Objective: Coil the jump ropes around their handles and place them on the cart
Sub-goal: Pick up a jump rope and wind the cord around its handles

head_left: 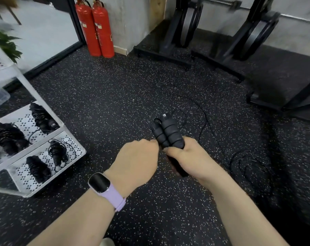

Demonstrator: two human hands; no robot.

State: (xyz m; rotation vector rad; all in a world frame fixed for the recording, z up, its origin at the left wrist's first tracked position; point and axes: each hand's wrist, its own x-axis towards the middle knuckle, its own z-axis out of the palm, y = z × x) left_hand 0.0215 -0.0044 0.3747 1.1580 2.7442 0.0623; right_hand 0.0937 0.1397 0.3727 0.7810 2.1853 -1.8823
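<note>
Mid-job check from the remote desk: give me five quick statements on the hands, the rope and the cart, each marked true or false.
1. The right hand grips the two black handles held side by side. True.
2. The whole rope is already wound onto the handles. False: only a few turns are on; most of it lies loose on the floor to the right.
3. The left hand rests on the cart. False: it is at the handles, fingers curled next to them; the cart stands apart to the left.
4. Coiled ropes already lie on the cart's shelves. True.
5. The watch is on the right wrist. False: it is on the left wrist.
</note>
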